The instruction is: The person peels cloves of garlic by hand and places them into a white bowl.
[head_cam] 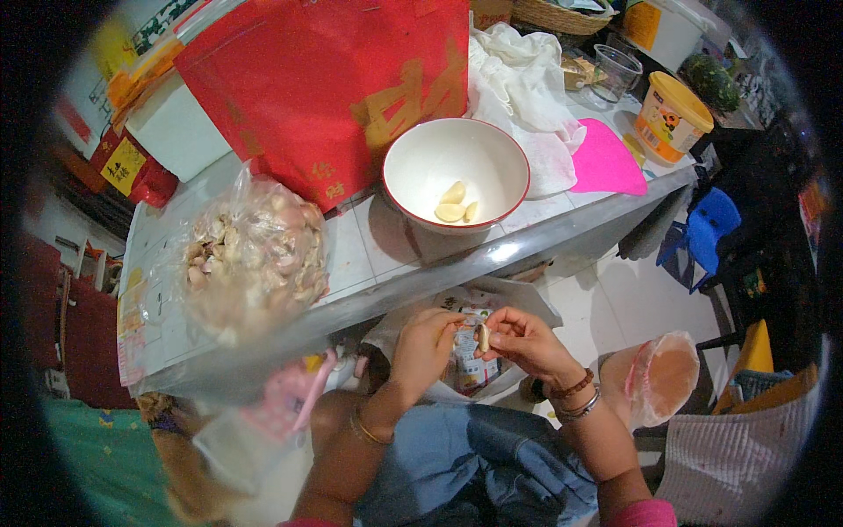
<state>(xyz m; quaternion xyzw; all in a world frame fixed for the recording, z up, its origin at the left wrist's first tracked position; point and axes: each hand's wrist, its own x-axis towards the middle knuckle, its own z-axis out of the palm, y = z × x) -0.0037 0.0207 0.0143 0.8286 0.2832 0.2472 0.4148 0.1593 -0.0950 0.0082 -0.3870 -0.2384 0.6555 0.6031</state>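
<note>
My right hand [530, 346] pinches a garlic clove [484, 338] between thumb and fingers, above my lap and below the counter's edge. Close to its left, my left hand [425, 346] has its fingertips drawn together near the clove. Whether a bit of skin is between them is too blurred to tell. A white bowl with a red rim [408, 197] stands on the tiled counter [352, 240]; several pale peeled garlic cloves [453, 193] lie in it. Further left, a clear plastic bag [253, 257] full of garlic cloves sits on the counter.
A large red bag [316, 85] rises behind the bowl. White cloth [527, 85], a pink mat [606, 161] and a yellow-lidded tub [675, 118] are at the right. Below stand a lined bin [662, 382] and an open bag [527, 300]. A brown furry animal [178, 454] is at lower left.
</note>
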